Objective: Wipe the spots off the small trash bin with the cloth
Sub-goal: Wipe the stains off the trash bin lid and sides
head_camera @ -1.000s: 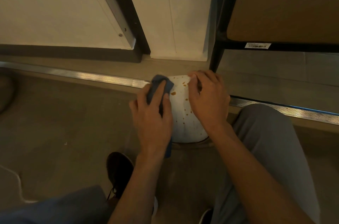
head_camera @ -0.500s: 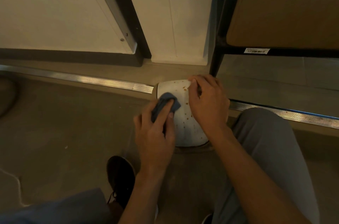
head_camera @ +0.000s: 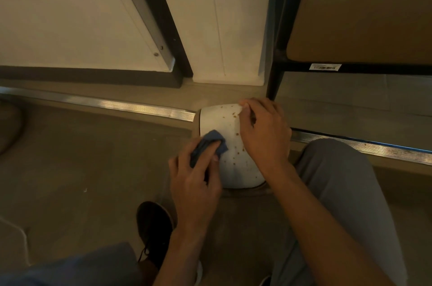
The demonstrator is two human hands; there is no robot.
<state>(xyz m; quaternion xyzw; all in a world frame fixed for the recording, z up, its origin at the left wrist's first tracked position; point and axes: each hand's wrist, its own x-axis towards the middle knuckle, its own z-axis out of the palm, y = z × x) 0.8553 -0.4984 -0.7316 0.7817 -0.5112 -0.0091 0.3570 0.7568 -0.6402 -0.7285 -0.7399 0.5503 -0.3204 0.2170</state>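
The small white trash bin (head_camera: pixel 224 129) lies tilted on the floor between my hands, with brown spots scattered over its upper and right side. My left hand (head_camera: pixel 195 178) presses a bunched blue cloth (head_camera: pixel 211 141) against the bin's left side, near its middle. My right hand (head_camera: pixel 264 132) grips the bin's right edge and top rim and covers part of that side. The bin's left portion above the cloth looks free of spots.
A metal floor strip (head_camera: pixel 117 104) runs across behind the bin. A black shelf leg (head_camera: pixel 273 84) stands just behind my right hand, with a brown shelf (head_camera: pixel 360 9) above. My dark shoe (head_camera: pixel 154 227) and grey-trousered knee (head_camera: pixel 339 180) flank the bin.
My left hand has dragged the cloth down the bin's left side, from the top rim towards the middle. Spots on the left part are gone. My right hand has stayed on the bin.
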